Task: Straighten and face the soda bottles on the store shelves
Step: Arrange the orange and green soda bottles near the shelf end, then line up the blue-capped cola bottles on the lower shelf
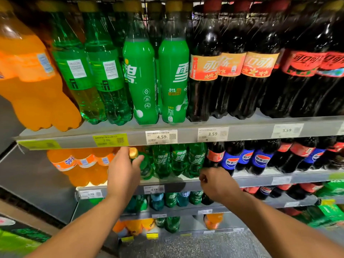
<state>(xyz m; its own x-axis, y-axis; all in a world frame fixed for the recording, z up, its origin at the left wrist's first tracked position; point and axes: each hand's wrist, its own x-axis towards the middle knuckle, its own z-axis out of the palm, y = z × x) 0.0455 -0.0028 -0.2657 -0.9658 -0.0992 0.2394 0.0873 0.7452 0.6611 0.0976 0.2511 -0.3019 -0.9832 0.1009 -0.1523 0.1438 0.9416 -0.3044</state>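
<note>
left fingers: the fingers (pixel 138 159) of the left hand (pixel 123 171) are wrapped round the neck of a green soda bottle (pixel 146 167), just under its gold cap (pixel 133 152). So closed and gripping, no doubt there.

right fingers: curled into a loose fist on the right hand (pixel 216 183), knuckles at the lip of the second shelf (pixel 260 180). Can't tell if they're pinching anything, looks empty to me.

bottle axis: this is the bit that matters imo. The held bottle leans, cap tipped toward 11 o'clock and base down toward 5, while the other green bottles (pixel 178 160) beside it stand upright.

bottle vs fingers: body of the bottle runs off toward 4 o'clock from the left fingers, base on the shelf. From the right hand it's out at about 10 o'clock, with a gap between.

nearer hand: left, obviously, it's already on it.

next move (guess): tip the cap back toward 1 o'clock until it's upright, then twist the label to face out.

watch out: neighbours stand tight beside it, easy to knock.
</note>
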